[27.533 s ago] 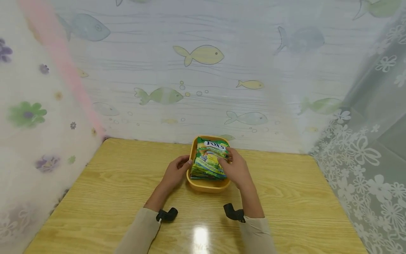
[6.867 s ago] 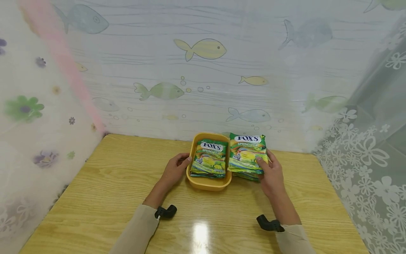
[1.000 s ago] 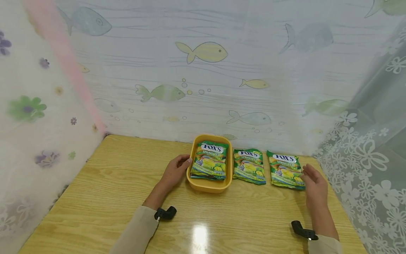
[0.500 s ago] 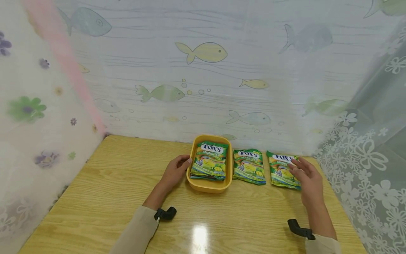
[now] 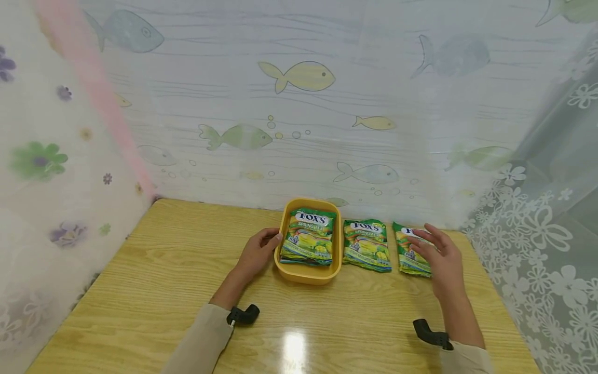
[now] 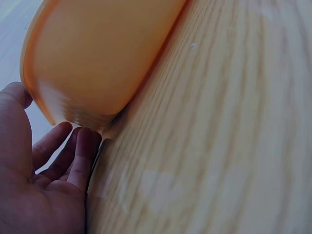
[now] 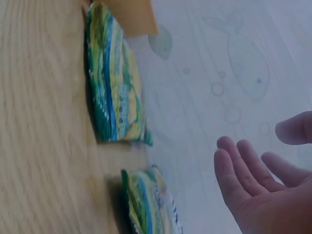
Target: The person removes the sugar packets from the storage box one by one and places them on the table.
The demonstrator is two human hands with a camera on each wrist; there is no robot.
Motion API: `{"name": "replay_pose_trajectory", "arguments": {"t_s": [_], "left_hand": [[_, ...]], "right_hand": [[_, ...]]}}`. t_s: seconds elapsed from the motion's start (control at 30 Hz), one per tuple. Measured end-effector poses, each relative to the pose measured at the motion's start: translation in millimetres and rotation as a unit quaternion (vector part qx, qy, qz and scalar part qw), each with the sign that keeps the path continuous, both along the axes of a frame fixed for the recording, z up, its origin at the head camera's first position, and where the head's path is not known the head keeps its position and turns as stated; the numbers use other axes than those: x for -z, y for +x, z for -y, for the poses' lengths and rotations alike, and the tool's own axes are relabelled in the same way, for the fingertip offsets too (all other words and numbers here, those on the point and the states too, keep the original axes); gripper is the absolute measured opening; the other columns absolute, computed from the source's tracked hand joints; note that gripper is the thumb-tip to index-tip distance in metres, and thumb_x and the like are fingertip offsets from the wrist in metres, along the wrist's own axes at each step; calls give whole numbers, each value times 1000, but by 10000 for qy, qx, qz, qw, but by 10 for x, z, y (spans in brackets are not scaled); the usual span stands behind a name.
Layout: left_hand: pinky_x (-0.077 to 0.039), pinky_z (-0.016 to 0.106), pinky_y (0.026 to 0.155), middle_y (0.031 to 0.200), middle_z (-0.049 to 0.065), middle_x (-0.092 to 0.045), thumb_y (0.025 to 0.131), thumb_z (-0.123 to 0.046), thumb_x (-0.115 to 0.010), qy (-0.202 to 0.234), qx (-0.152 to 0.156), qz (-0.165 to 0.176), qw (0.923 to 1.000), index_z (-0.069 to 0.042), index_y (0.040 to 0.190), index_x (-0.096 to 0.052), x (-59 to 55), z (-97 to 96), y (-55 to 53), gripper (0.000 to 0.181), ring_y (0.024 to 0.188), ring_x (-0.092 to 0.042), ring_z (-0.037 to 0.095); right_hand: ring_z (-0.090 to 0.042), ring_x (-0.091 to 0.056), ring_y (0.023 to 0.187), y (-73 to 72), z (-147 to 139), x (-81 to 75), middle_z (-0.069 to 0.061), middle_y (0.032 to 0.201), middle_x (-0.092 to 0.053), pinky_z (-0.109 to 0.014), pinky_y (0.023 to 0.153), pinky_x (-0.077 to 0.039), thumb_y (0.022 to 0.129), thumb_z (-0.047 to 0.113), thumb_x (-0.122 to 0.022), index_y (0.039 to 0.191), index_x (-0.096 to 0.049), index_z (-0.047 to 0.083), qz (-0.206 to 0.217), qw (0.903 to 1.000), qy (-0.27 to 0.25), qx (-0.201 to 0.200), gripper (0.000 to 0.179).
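Observation:
A yellow plastic tray [image 5: 306, 275] stands near the table's back edge, with a stack of green Fox's Spring Tea candy bags [image 5: 308, 236] in it. My left hand [image 5: 256, 254] holds the tray's left side; in the left wrist view the thumb is at the rim and the fingertips are by the lower wall. Right of the tray lies one candy bag [image 5: 366, 246], and farther right another candy bag [image 5: 411, 249]. My right hand [image 5: 444, 259] hovers over that rightmost bag, partly hiding it, fingers spread and nothing held. The right wrist view shows the fingers apart from both bags.
The wooden table [image 5: 355, 322] has a white fish-patterned curtain [image 5: 299, 156] close behind it. A flowered sheet [image 5: 60, 208] hangs at the left, and a lace-patterned curtain [image 5: 546, 244] at the right. Each wrist wears a black camera mount [image 5: 432, 335].
From the rightmost bag's right edge, my right hand has lifted away and moved left above it. Earlier it carried bags out of the tray to the table. The left hand stays at the tray.

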State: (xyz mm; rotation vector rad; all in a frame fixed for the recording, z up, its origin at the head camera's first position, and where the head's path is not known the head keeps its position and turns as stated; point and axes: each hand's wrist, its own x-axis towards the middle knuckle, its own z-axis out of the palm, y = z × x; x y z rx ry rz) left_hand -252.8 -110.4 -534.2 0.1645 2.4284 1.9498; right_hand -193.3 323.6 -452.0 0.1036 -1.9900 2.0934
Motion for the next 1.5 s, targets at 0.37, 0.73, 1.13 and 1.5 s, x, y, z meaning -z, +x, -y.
{"name": "replay_pose_trajectory", "arguments": {"t_s": [0.37,0.73,1.13,1.5], "left_hand": [[-51,48,108,137,12,-67,110,-41,-61,-39,141,-84,9999,-9,145,-63,19,45,-3,48,125,-64,27],[-51,48,108,137,12,-67,109,-45,-61,-94,170,-51,9998,-9,145,-62,6,54,-17,51,126,-64,27],[-51,48,108,137,13,-67,110,-42,-60,-94,179,-71,9998,-9,146,-62,3,40,-12,49,127,-64,27],[-52,48,108,137,13,-67,110,-43,-60,-56,179,-87,9998,-8,146,-61,23,49,-18,50,127,-64,27]], "right_hand": [[-11,-74,111,-60,258,-104,-7,133,-64,-26,98,-57,111,11,-57,159,-42,2,-24,9991,365,-229,51],[-14,-75,109,-120,476,-168,-13,134,-64,-31,98,-59,112,17,-57,157,-45,2,-38,9963,661,-547,49],[-15,-74,113,-147,711,-230,-23,140,-57,-35,98,-59,112,13,-55,157,-45,1,-45,9927,671,-1002,47],[-24,-71,120,-212,943,-246,-27,149,-53,-44,105,-56,113,13,-53,158,-44,5,289,9879,949,-1192,47]]}}
